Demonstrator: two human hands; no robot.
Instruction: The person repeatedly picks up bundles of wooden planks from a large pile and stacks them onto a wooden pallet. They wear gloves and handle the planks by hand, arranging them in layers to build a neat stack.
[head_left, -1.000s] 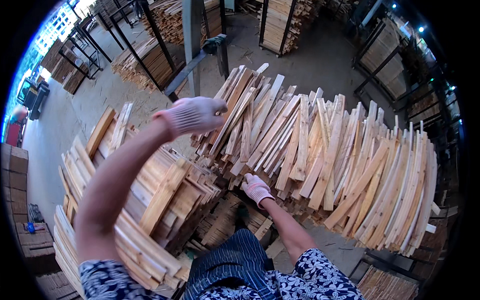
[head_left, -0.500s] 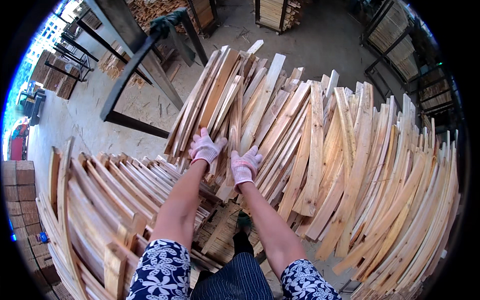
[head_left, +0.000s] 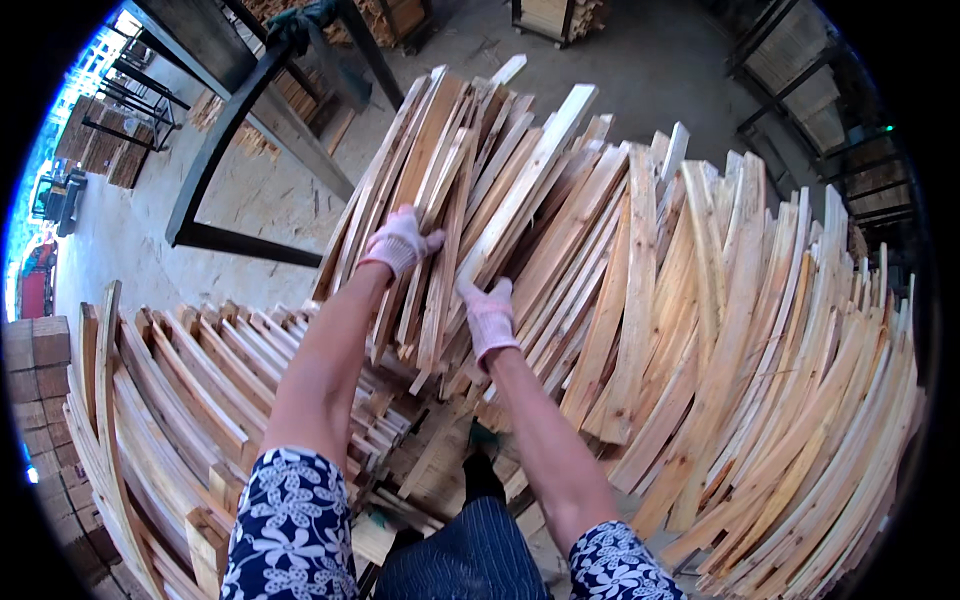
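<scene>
While both hands stay on leaning slats (head_left: 560,250), left hand (head_left: 400,243) grip clamps higher; right hand (head_left: 488,315) rests flat, unclenched.

Left hand (head_left: 400,243) fingertips tucked behind the wood slats (head_left: 560,250), grip not visible. Right hand (head_left: 489,315) palm pressed flat on slats, fingers partly hidden. Lower slat ends buried under forearms and the stack at frame centre. Slat pile (head_left: 150,400) at lower left cut off by the fisheye rim. Vehicle (head_left: 55,195) at far left too small to identify.
</scene>
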